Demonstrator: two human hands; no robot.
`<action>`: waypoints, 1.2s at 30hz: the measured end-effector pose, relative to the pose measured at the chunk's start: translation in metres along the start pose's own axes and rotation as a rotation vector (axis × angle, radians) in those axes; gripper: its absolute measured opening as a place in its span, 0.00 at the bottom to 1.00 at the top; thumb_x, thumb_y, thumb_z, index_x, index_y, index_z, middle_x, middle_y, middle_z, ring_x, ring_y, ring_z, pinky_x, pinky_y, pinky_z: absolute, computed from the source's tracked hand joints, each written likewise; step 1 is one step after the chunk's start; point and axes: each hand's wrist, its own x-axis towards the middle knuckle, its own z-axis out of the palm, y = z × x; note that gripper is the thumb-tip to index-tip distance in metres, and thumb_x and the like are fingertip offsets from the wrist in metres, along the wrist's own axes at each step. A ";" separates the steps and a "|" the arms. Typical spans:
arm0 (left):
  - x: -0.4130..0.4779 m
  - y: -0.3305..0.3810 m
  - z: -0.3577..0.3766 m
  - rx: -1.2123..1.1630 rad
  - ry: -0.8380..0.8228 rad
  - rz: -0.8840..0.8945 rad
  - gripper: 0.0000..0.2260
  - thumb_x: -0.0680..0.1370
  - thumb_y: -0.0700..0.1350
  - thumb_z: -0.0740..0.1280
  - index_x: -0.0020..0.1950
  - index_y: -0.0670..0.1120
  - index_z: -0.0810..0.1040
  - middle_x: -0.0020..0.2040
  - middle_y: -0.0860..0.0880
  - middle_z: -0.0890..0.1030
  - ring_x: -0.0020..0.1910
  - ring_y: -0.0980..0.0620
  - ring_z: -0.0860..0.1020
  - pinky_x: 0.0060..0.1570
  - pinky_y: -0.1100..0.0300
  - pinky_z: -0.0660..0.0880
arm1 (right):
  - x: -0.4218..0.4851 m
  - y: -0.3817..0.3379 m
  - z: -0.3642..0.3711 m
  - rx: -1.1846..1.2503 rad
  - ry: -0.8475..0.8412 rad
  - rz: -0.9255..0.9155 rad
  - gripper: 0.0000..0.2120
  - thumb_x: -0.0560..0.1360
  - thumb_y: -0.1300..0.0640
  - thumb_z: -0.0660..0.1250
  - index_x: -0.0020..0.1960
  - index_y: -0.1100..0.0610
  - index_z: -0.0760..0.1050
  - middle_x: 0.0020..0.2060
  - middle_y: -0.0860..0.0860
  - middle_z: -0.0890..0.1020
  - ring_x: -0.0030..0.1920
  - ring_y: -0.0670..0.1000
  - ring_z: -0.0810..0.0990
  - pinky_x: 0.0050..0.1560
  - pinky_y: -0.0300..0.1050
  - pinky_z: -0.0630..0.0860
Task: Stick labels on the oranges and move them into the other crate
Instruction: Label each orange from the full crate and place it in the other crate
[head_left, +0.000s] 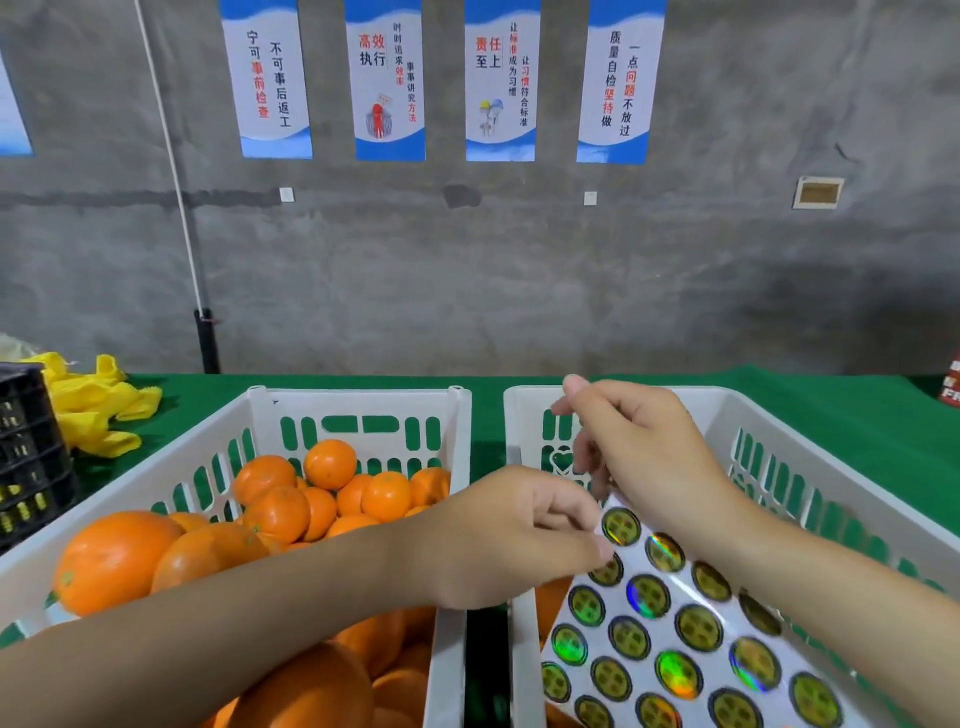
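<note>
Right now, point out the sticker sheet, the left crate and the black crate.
sticker sheet (670, 644), head view, middle of sheet
left crate (358, 397), head view, far rim
black crate (26, 452), head view, side wall

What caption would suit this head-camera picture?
The left hand pinches a label on the sticker sheet held by the right hand, beside a crate of oranges.

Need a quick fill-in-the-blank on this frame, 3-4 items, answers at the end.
1. The crate heaped with oranges is the ______ one of the two.
2. The label sheet is over the ______ one.
3. The cloth under both is ______.
4. The labels on the sheet are ______ in shape.

Missing words: left; right; green; round
</note>
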 end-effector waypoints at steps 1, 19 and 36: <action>0.001 -0.001 -0.001 -0.034 0.045 -0.006 0.11 0.78 0.45 0.68 0.49 0.36 0.79 0.48 0.27 0.78 0.42 0.37 0.76 0.53 0.36 0.75 | 0.001 -0.001 -0.002 -0.037 0.030 -0.043 0.15 0.81 0.45 0.60 0.41 0.47 0.81 0.30 0.48 0.82 0.30 0.45 0.79 0.32 0.35 0.72; 0.006 -0.021 -0.017 0.301 0.495 0.064 0.08 0.85 0.47 0.59 0.50 0.53 0.76 0.39 0.52 0.80 0.37 0.62 0.77 0.39 0.70 0.72 | -0.003 0.002 -0.008 -0.342 -0.059 -0.311 0.13 0.74 0.48 0.67 0.56 0.47 0.83 0.50 0.38 0.83 0.55 0.37 0.77 0.51 0.28 0.71; 0.007 -0.014 -0.017 0.121 0.459 -0.029 0.09 0.83 0.43 0.62 0.52 0.47 0.82 0.39 0.52 0.85 0.38 0.62 0.81 0.44 0.67 0.76 | -0.004 0.004 -0.005 -0.163 -0.072 -0.219 0.08 0.73 0.53 0.74 0.51 0.49 0.83 0.42 0.42 0.85 0.45 0.42 0.83 0.49 0.45 0.81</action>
